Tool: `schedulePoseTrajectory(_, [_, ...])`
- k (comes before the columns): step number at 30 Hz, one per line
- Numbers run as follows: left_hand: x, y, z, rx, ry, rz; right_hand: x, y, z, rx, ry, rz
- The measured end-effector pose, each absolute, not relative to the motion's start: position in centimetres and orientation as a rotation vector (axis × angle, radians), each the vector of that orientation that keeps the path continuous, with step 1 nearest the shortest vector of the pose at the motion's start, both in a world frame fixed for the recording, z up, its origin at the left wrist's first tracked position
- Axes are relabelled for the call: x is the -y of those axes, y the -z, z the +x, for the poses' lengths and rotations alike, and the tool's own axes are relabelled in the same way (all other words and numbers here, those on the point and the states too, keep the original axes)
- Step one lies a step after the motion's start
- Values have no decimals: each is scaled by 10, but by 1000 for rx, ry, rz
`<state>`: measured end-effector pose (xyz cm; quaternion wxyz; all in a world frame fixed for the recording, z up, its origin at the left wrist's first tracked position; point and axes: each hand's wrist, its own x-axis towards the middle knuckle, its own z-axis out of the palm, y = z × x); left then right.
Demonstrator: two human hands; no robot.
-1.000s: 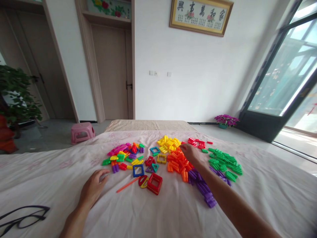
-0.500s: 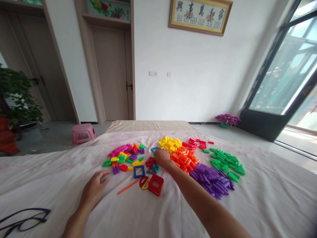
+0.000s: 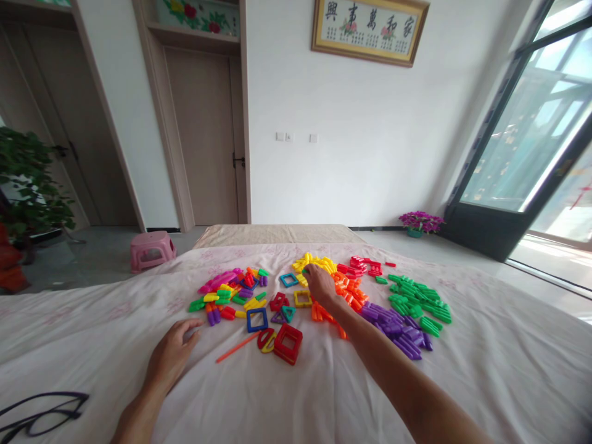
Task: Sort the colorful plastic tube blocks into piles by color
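My right hand [image 3: 320, 283] is closed at the near edge of the yellow pile [image 3: 319, 262], with a bit of green showing at its fingertips. Under its wrist lies the orange pile [image 3: 351, 295]. My left hand [image 3: 178, 345] rests on the cloth, fingers loosely curved and apart, holding nothing. Between the hands are a blue square frame [image 3: 257, 320], stacked red squares [image 3: 288, 344], a yellow square frame [image 3: 303, 299], a light blue frame [image 3: 289, 280] and small triangles [image 3: 288, 314]. Mixed coloured pieces [image 3: 223, 296] lie beyond my left hand.
Purple pieces [image 3: 393, 327], green pieces [image 3: 419, 299] and red pieces [image 3: 361, 266] lie to the right. An orange stick [image 3: 238, 348] is near the middle. Black glasses [image 3: 50, 410] lie at the lower left. A pink stool [image 3: 152, 250] stands beyond the cloth.
My right hand has moved right and slightly away, from beside the light blue frame to the yellow pile, uncovering the yellow square frame. My left hand stays in place.
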<state>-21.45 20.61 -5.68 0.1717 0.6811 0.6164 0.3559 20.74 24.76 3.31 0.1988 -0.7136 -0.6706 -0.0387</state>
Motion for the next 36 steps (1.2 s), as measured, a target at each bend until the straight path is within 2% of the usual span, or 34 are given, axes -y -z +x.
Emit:
schedulePoseTrajectory(6, [-205,55,-214,-1767,-1026,1932,-221,-57,319,1601,226,-2248])
schedulePoseTrajectory(11, [-205,56,-214,-1775,-1034,1955,-185,-44,404,1404,307,-2566])
schedulePoseTrajectory(14, [-207,59,-215,-1762,-1038,1976,-174,-38,421,1323,397,-2624])
schedulePoseTrajectory(19, [-206,57,-213,-1770,-1031,1957,-192,-53,361,1611,426,-2356])
schedulePoseTrajectory(23, [-202,51,-210,-1775,-1032,1941,-216,-60,264,1979,253,-1953])
schedulePoseTrajectory(27, [-201,49,-209,-1763,-1042,1918,-228,-45,173,2297,54,-1629])
schedulePoseTrajectory(31, [-201,50,-210,-1749,-1060,1907,-238,-25,115,2456,-30,-1543])
schedulePoseTrajectory(36, [-202,50,-210,-1743,-1055,1905,-253,-15,89,2504,-83,-1649])
